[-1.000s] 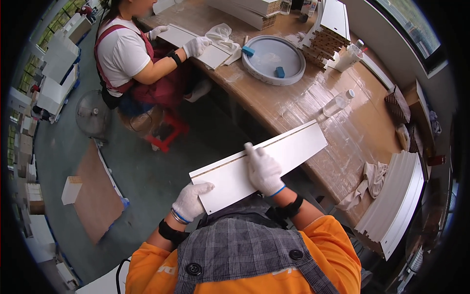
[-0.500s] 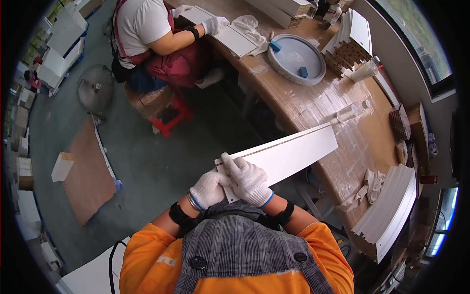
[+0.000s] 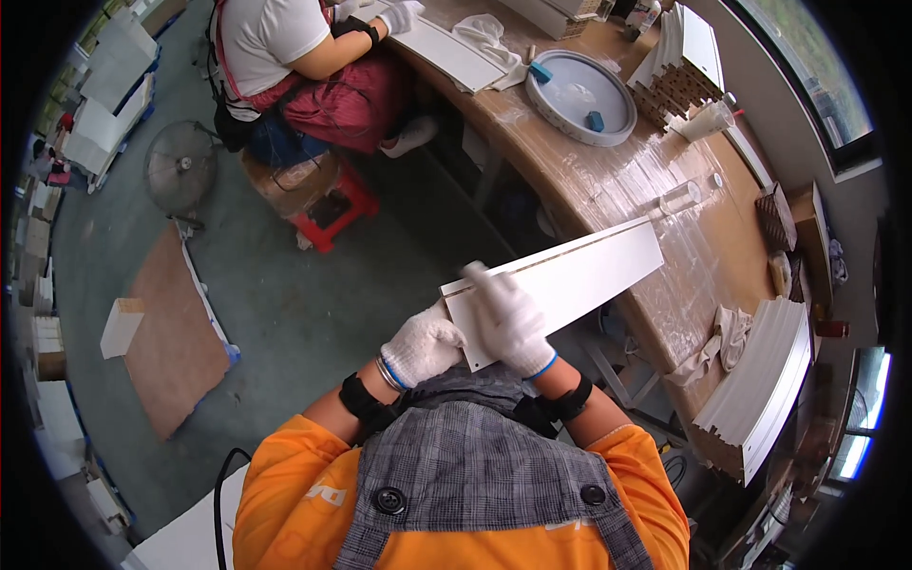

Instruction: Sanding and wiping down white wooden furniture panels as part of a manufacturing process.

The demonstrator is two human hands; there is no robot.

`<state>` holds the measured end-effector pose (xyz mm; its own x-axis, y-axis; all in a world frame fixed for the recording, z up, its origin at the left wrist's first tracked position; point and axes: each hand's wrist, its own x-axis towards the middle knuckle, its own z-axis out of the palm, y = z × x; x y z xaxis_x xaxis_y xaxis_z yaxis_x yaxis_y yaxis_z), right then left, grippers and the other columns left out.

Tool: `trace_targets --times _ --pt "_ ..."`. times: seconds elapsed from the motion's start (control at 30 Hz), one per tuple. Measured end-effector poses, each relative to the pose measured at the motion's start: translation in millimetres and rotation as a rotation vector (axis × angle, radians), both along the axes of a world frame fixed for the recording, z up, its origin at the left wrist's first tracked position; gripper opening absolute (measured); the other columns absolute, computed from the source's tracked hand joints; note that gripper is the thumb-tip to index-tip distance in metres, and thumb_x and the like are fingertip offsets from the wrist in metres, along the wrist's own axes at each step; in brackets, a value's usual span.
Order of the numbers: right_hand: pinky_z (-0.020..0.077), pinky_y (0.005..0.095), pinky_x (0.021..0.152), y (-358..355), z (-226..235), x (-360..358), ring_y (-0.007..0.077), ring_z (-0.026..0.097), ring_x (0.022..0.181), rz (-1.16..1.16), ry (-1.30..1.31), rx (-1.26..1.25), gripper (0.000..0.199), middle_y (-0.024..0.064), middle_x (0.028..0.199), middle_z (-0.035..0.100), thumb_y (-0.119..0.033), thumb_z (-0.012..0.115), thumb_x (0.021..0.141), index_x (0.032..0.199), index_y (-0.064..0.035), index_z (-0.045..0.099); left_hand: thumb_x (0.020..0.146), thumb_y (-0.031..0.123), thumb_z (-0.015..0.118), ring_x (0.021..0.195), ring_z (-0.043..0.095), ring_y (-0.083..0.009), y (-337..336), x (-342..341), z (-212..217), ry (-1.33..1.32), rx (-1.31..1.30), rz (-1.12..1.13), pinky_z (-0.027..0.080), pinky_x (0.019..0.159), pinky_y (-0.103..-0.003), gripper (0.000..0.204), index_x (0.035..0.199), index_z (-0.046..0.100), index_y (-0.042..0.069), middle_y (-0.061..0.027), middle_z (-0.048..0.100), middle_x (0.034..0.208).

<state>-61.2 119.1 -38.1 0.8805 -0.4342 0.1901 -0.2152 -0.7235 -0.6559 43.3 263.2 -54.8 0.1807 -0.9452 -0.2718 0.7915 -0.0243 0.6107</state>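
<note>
head view: the long wooden workbench (image 3: 665, 228) runs along the right side and serves as the reference. a stack of white panels (image 3: 760, 380) lies at the bench's near end. the white panel (image 3: 579, 280) is held in the air just off the bench's near edge, its far end reaching over the benchtop. a co-worker (image 3: 285, 47) sits at the bench's far end. a round grey tray (image 3: 581, 95) rests on the bench beyond the held panel. the right hand (image 3: 508, 318), gloved, lies flat on the panel's near end, fingers spread over its face. the left hand (image 3: 423, 347), gloved, is closed around the panel's near corner, on the side away from the bench.
</note>
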Motion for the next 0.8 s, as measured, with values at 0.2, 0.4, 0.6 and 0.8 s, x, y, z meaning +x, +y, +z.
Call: trace_targets --times 0.2,0.4,0.6,0.8 --pt "0.0527 0.0471 0.06 -5.1 16.7 -0.9 0.0338 0.064 0.072 0.047 0.219 -0.137 0.041 0.0129 0.09 0.061 -0.015 0.058 0.092 0.133 -0.017 0.055 0.1 0.049 0.048 0.133 0.047 -0.0316 -11.7 2.3 12.6 0.577 -0.136 0.064 0.033 0.116 -0.047 0.07 0.145 0.04 -0.003 -0.0173 0.051 0.143" --pt "0.0541 0.044 0.069 -31.8 32.2 14.6 0.0347 0.066 0.081 -0.186 -0.277 -0.047 0.036 0.0173 0.097 0.063 -0.011 0.06 0.094 0.129 -0.0085 0.06 0.088 0.085 0.028 0.146 0.032 -0.0339 -23.2 9.6 34.7 0.614 -0.174 0.115 0.023 0.121 -0.049 0.106 0.156 0.028 0.004 -0.0166 0.032 0.16" --pt "0.0524 0.0417 0.061 -22.8 36.4 -8.6 0.031 0.063 0.067 0.505 0.096 -0.158 0.039 0.0102 0.083 0.06 -0.007 0.056 0.089 0.127 -0.0159 0.062 0.086 0.087 0.026 0.146 0.034 -0.0353 -35.2 27.1 32.6 0.545 -0.142 0.172 0.025 0.119 -0.052 0.109 0.156 0.028 0.004 -0.0173 0.033 0.16" --pt "0.0522 0.0395 0.058 -44.5 36.0 -6.8 0.0267 0.063 0.069 -0.204 -0.051 -0.069 0.036 0.0042 0.083 0.06 -0.012 0.061 0.09 0.126 -0.017 0.064 0.087 0.087 0.028 0.144 0.036 -0.0354 -36.7 30.1 35.6 0.523 -0.138 0.18 0.029 0.117 -0.053 0.107 0.155 0.029 0.004 -0.0176 0.034 0.159"
